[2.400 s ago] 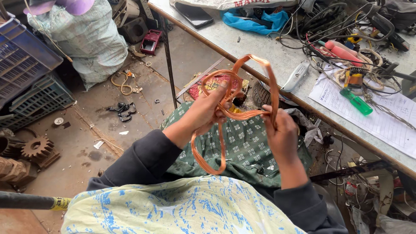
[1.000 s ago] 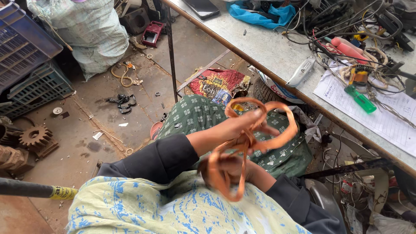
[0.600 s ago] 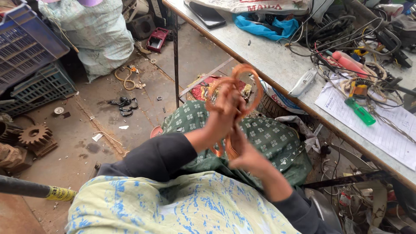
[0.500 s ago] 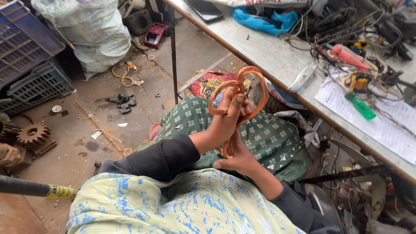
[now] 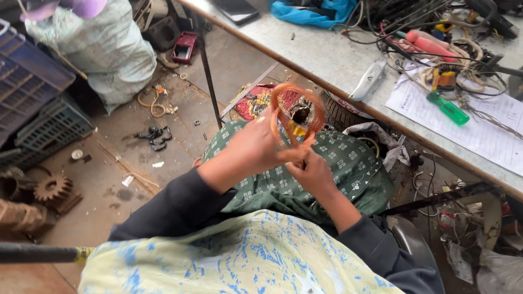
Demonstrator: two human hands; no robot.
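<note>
Both hands pinch copper wire coil [image 5: 297, 117]: left hand [image 5: 256, 147] closed beside, right hand [image 5: 313, 173] gripping below; loops stand above fingers.

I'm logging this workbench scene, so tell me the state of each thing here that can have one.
copper wire coil: looped, held up over the lap
left hand: closed on the coil
right hand: pinching the coil's lower end
green screwdriver: lying flat on the paper sheet
gear wheel: lying on the floor
blue crate: tilted

Glossy copper wire coil [image 5: 297, 117], green patterned cloth [image 5: 327, 174], rough concrete floor [image 5: 136, 158], paper sheet [image 5: 479, 125]
</note>
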